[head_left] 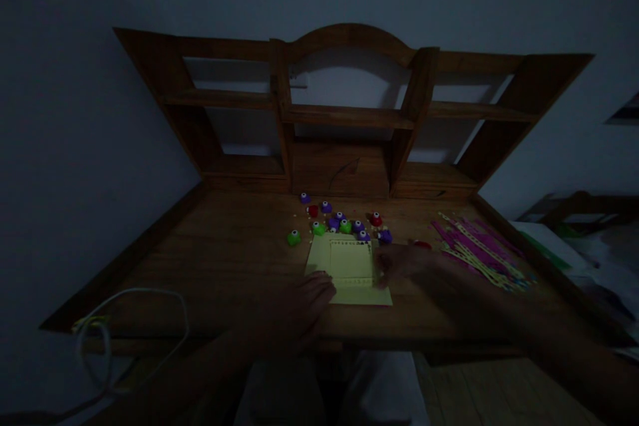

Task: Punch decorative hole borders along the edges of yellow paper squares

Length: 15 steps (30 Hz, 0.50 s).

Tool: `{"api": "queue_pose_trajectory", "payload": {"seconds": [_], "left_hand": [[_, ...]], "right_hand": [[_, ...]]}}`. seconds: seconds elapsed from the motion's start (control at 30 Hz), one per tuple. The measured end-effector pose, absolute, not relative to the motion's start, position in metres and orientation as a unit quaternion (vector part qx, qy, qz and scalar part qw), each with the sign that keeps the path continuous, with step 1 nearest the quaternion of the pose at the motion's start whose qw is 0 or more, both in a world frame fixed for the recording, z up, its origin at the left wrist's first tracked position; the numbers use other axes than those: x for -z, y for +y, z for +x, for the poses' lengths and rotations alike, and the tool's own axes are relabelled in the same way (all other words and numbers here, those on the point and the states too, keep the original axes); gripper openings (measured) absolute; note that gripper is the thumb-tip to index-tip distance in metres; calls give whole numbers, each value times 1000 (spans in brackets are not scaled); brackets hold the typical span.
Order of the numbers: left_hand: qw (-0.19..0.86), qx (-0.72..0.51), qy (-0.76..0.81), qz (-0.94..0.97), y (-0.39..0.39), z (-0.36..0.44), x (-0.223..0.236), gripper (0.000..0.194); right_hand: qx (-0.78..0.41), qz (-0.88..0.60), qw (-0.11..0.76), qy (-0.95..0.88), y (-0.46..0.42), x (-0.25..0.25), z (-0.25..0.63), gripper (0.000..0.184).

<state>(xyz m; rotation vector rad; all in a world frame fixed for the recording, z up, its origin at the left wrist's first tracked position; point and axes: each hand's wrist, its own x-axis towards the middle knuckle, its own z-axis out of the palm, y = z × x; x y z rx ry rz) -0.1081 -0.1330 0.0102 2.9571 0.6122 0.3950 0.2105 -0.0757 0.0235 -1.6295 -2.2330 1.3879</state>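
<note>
A yellow sheet point(352, 261) lies on the desk in front of me, with thin strips of small marks or holes along parts of its inner square. My left hand point(303, 298) rests flat at the sheet's lower left, fingers stretched over its edge. At the right edge is my right hand point(399, 263), its fingers bent down towards the sheet. Dim light and blur hide whether anything is between them. Just behind the sheet sit several small one-eyed pieces, among them a green piece point(345, 227), a purple piece point(364, 236) and a red piece point(376, 219).
A pile of pink and yellow strips point(479, 249) lies on the right of the wooden desk point(224, 246). A wooden shelf unit point(344, 118) rises along the back. At the left front, a pale cable point(182, 306) loops over the edge. Beyond the right side is a chair point(582, 203).
</note>
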Motion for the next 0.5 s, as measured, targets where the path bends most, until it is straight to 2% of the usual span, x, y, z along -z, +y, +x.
{"api": "queue_pose_trajectory", "payload": {"seconds": [0.07,0.17,0.2,0.33,0.5], "left_hand": [[55,-135,175,974,-131,-100,-7,46],[68,-125,154,978,-130,-89,-2,45],[72,-122,153,978,-130,-87,-2,45],[87,-105,148,980,-130,-82,-5,45],[85,-95,146,981,-130,-80,-6,50]], "right_hand": [[-425,-519,126,-731,-92,-27,210,35],[-243,-529,265,-769,-126,-28,205,25],[-194,-504,269,-798,-138,-28,203,27],[-70,-364,186,-910,-170,-17,196,41],[-1,-333,161,-929,-176,0,192,49]]}}
